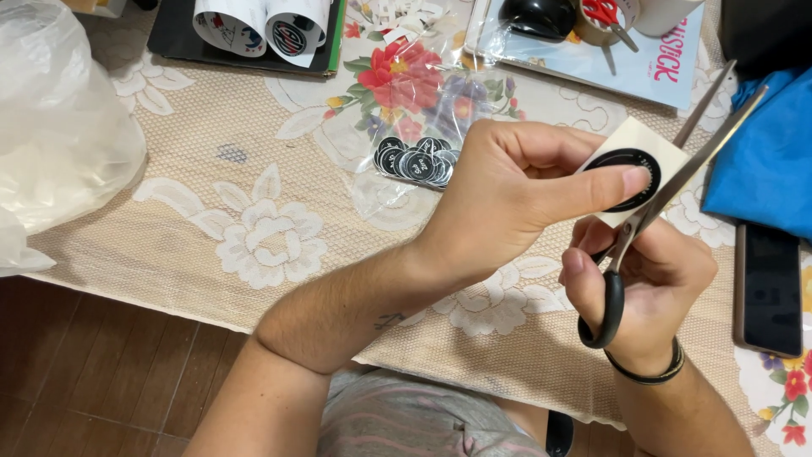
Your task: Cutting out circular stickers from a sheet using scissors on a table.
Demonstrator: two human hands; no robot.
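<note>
My left hand pinches a small cream paper square printed with a round black sticker, thumb pressed on the black ring. My right hand grips black-handled scissors, fingers through the loops. The steel blades are spread apart and angle up to the right along the paper's right edge. Both hands hover above a table covered with a beige lace floral cloth.
A clear plastic bag with several cut round black stickers lies behind my left hand. A dark phone and blue cloth lie at right. A crumpled white plastic bag sits at left, rolled sticker sheets and red-handled scissors at the back.
</note>
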